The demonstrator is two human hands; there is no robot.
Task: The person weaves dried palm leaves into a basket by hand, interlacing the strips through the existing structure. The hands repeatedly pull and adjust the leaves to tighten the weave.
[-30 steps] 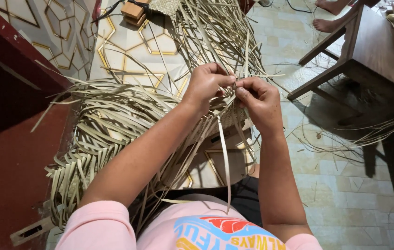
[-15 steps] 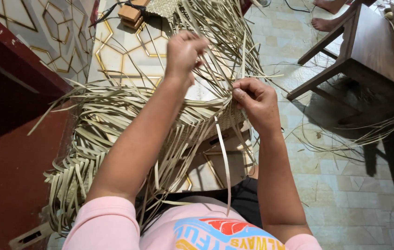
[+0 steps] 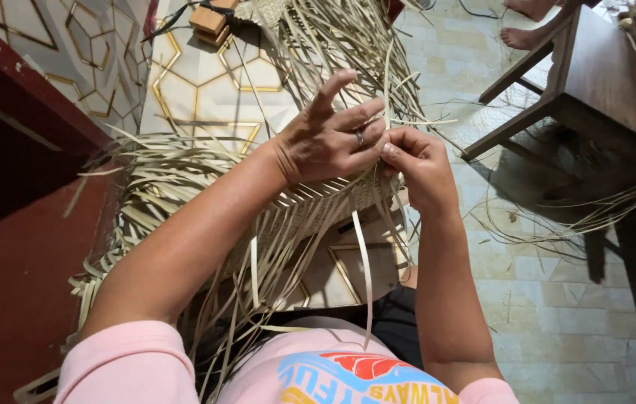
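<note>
Woven palm-leaf mat [image 3: 310, 202], pale green and half made, lies across the person's lap in the head view, its plaited edge right under both hands and its loose strips [image 3: 183, 172] fanning out to the left, upward and down toward the pink shirt [image 3: 318, 366]. Left hand [image 3: 333, 138] rests on top of the woven edge with its forefinger lifted and pointing up, the other fingers curled forward, a ring on one of them; its fingertips meet those of the right hand. Right hand [image 3: 419, 161] is curled into a loose fist, thumb and fingers pinching strips at the mat's edge, just beside the left fingertips. One narrow strip [image 3: 363, 262] hangs straight down from below the hands toward the shirt. Under the mat lies a tiled floor [image 3: 206, 82] with gold hexagon lines; pale stone tiles lie to the right. A dark wooden stool [image 3: 579, 82] stands at upper right, with more loose strips [image 3: 579, 217] scattered beneath it. Someone else's bare foot [image 3: 523, 36] shows near the top edge, beside the stool. A small wooden block [image 3: 209, 19] sits at the top, left of centre.
</note>
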